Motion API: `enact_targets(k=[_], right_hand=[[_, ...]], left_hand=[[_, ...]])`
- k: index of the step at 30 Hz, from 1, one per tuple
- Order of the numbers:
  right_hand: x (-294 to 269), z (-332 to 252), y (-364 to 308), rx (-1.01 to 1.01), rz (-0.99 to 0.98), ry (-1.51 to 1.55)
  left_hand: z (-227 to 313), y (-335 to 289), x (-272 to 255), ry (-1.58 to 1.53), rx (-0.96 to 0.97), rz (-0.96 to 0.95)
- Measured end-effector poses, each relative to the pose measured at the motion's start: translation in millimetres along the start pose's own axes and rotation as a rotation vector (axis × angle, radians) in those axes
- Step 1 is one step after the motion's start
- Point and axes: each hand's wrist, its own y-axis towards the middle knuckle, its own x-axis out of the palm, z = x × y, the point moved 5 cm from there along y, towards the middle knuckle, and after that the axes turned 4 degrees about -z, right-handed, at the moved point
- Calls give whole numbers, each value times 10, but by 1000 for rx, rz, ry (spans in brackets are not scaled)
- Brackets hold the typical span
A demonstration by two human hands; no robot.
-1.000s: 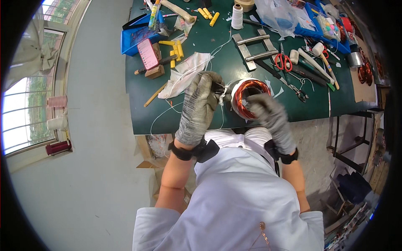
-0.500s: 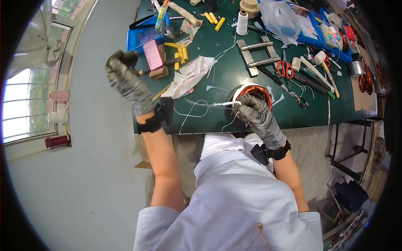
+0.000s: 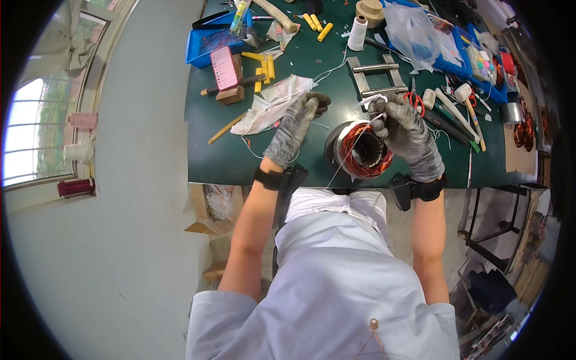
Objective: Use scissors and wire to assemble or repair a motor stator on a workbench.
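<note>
Both hands wear grey knitted gloves. My right hand (image 3: 411, 135) pinches a white cord (image 3: 376, 97) just above the far right of a ring-shaped motor stator (image 3: 384, 167) with copper windings. One strand of the cord slants down across the stator toward the table's front edge. My left hand (image 3: 294, 129) is left of the stator, fingers loosely extended to the right and nothing visible in them. Beside and partly under it lies a stained white cloth (image 3: 264, 112). Thin white thread runs from this cloth to a white thread spool (image 3: 357, 34) at the back.
A pink-edged phone (image 3: 224, 68) leans on a wooden block (image 3: 231, 95) at the left, near yellow tubes (image 3: 270, 67) and a blue tray (image 3: 198, 53). A metal frame (image 3: 377, 69), red-handled scissors (image 3: 415, 102) and mallets (image 3: 464, 93) lie right. Blue bins (image 3: 447, 60) stand behind.
My left hand has come down and right from the far left toward the stator. My right hand has lifted up and right with the white cord, uncovering the stator's opening.
</note>
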Motion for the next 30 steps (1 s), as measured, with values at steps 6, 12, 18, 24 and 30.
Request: enact_targets(k=[6, 12, 18, 24, 30], right_hand=[[55, -31, 156, 34, -50, -64], [10, -129, 136, 48, -8, -43], [-50, -378, 124, -68, -10, -30], [-175, -504, 55, -108, -71, 131], [-410, -624, 7, -233, 328, -186]], left_hand=[[-360, 94, 237, -319, -192, -137], [-147, 238, 627, -264, -10, -330], [-29, 232, 670, 13, -35, -453], [20, 217, 574, 146, 75, -340], [44, 172, 410, 324, 46, -219]])
